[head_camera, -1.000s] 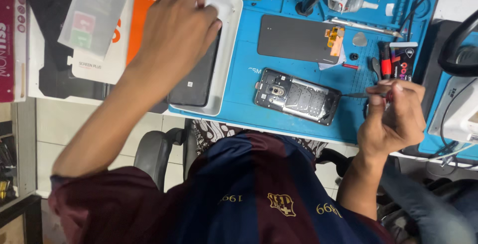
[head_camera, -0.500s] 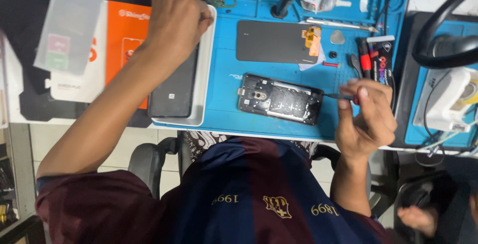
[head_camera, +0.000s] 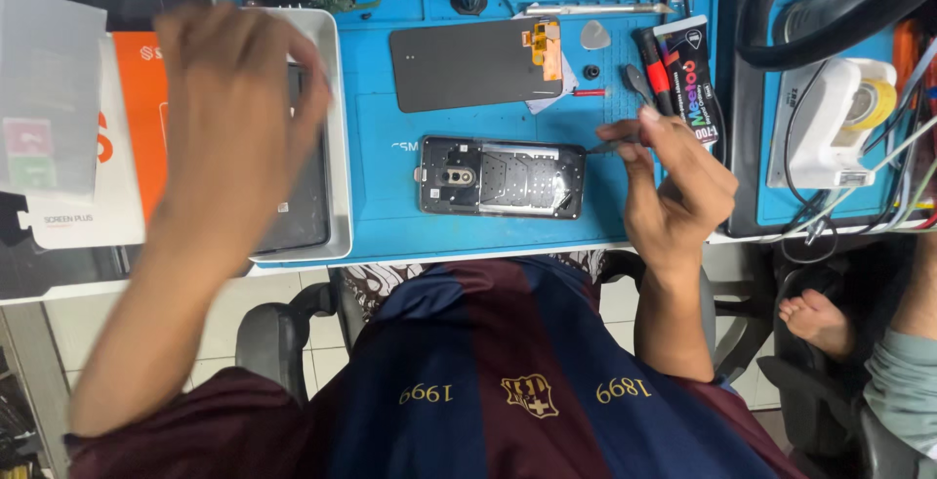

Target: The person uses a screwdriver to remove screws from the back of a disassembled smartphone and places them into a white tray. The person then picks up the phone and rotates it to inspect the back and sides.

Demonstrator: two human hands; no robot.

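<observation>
Head view: our right hand (head_camera: pixel 673 196) pinches a thin tool (head_camera: pixel 607 146) at the opened phone's (head_camera: pixel 503 177) three o'clock edge. Our blurred left hand (head_camera: pixel 234 118) hovers spread over the white tray (head_camera: pixel 340 147), hiding its contents.

An opened phone (head_camera: pixel 502 177) is laid on a mat (head_camera: pixel 390 215) on the worktop (head_camera: pixel 146 279). A tray (head_camera: pixel 337 147) is set to its left, and a panel (head_camera: pixel 473 64) behind it.

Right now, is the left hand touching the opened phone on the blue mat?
Apart. The head view shows the left hand over the white tray, with bare blue mat between it and the opened phone.
</observation>
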